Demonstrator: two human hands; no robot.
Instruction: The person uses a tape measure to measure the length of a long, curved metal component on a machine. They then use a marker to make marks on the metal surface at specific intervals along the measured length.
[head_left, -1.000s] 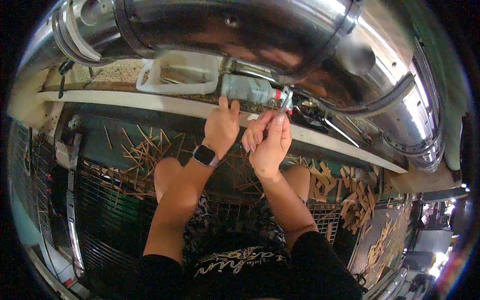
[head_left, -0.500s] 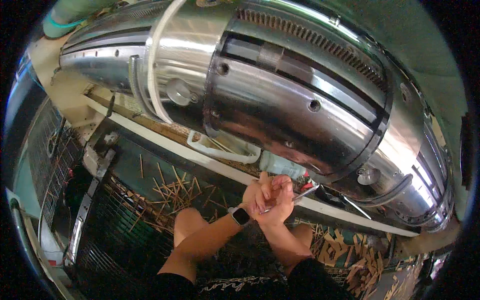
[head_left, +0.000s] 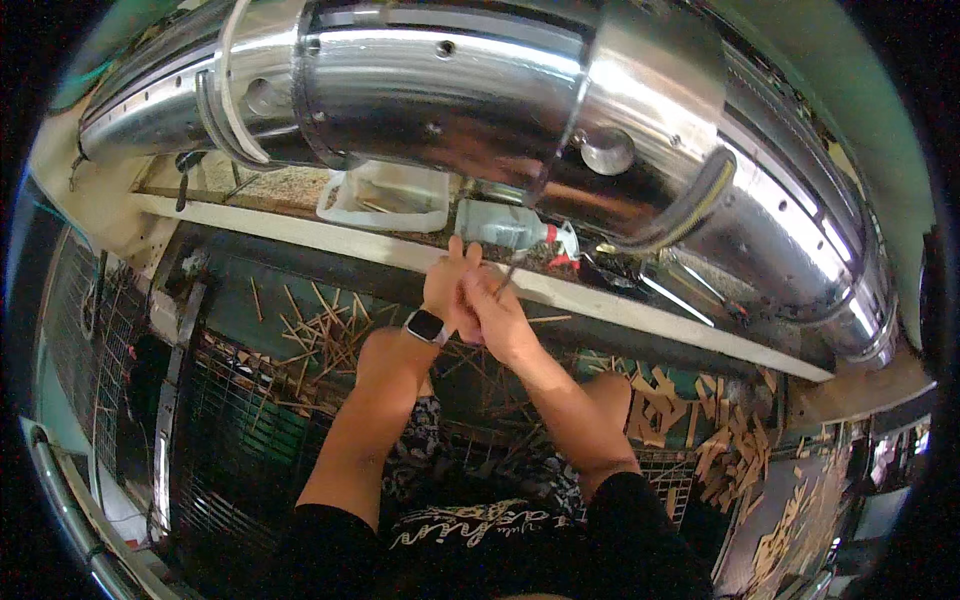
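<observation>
My left hand [head_left: 446, 291], with a square smartwatch [head_left: 426, 325] on its wrist, is in front of me at the pale ledge. At least two of its fingers stretch out forward; the rest lie behind my right hand. My right hand [head_left: 490, 312] is pressed against its palm side, fingers bent. A thin metal rod-like tool [head_left: 512, 267] sticks out from my right hand toward the ledge; its other end is hidden in the grip. Just beyond lies a clear spray bottle [head_left: 497, 226] with a red and white trigger head.
A large shiny metal cylinder [head_left: 400, 95] with bolt holes spans the top. Beneath it, a white plastic tub [head_left: 340, 205] and several hand tools [head_left: 680, 290] rest behind the pale ledge [head_left: 320, 240]. Thin strips [head_left: 320, 325] and cardboard-like scraps [head_left: 725, 455] litter the floor.
My view has shifted, so the cylinder sits higher and the spray bottle shows more fully. My right hand has turned from palm up to closed against my left, the tool now steeper.
</observation>
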